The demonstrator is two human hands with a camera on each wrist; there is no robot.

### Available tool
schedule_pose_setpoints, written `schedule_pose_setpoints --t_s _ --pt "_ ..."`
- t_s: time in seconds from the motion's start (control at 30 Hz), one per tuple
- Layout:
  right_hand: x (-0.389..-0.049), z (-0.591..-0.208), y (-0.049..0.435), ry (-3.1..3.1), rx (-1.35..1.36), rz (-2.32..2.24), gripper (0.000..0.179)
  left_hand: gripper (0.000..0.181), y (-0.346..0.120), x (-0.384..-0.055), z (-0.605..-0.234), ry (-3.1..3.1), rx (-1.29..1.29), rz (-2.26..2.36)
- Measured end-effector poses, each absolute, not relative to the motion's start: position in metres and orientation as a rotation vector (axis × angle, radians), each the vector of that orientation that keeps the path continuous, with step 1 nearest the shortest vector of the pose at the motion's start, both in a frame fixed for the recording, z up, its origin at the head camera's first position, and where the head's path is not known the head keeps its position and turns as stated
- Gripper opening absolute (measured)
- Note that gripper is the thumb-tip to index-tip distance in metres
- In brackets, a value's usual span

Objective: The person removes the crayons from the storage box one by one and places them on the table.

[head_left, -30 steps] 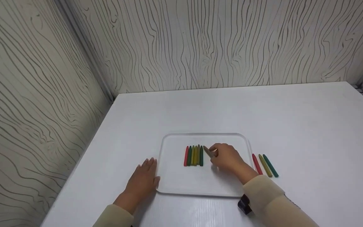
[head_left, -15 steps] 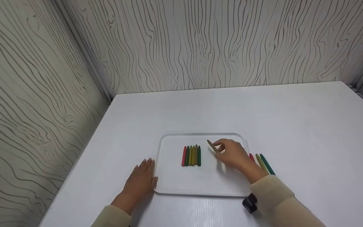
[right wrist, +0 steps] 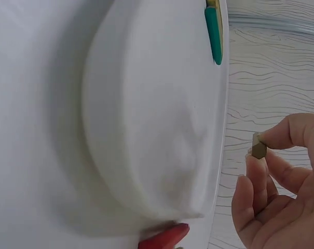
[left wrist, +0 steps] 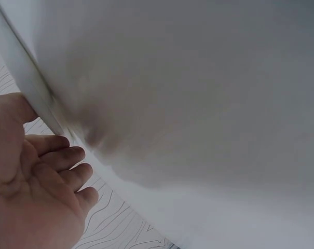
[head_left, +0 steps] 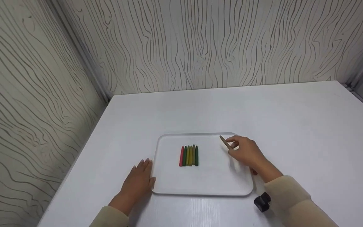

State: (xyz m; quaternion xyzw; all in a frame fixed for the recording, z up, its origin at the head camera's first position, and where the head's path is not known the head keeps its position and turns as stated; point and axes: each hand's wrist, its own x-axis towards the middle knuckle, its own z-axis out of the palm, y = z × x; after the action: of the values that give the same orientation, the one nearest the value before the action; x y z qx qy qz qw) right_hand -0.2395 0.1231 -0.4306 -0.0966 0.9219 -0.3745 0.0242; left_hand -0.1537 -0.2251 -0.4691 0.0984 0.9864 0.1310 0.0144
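My right hand (head_left: 247, 153) pinches an olive-brown crayon (head_left: 225, 142) between thumb and fingers above the right part of a white tray (head_left: 169, 183). In the right wrist view this crayon (right wrist: 259, 148) shows end-on. A row of several crayons (head_left: 188, 156), red, green and olive-yellow, lies side by side on the tray, apart from my hand. At the tray's left edge my left hand (head_left: 137, 178) rests with its fingers extended, the thumb by the rim. The left wrist view shows that hand (left wrist: 42, 176) beside the rim (left wrist: 27, 72).
A red crayon (right wrist: 164, 237) lies outside the tray, close to its rim; my right wrist mostly covers it in the head view. A black object (head_left: 262, 201) sits at the right cuff. Patterned panels (head_left: 200, 44) stand behind the white table (head_left: 295, 119).
My right hand has moved right, away from the crayon row, carrying the pinched crayon. Its forearm now hides the loose crayons beside the tray. My left hand stays at the tray's edge.
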Motion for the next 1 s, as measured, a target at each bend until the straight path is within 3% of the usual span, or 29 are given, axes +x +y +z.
schedule_pose_setpoints --t_s 1.0 --pt "-0.220 -0.439 0.206 2.884 -0.117 -1.036 0.039 0.055 -0.225 -0.153 -0.469 3.055 0.287 0.432"
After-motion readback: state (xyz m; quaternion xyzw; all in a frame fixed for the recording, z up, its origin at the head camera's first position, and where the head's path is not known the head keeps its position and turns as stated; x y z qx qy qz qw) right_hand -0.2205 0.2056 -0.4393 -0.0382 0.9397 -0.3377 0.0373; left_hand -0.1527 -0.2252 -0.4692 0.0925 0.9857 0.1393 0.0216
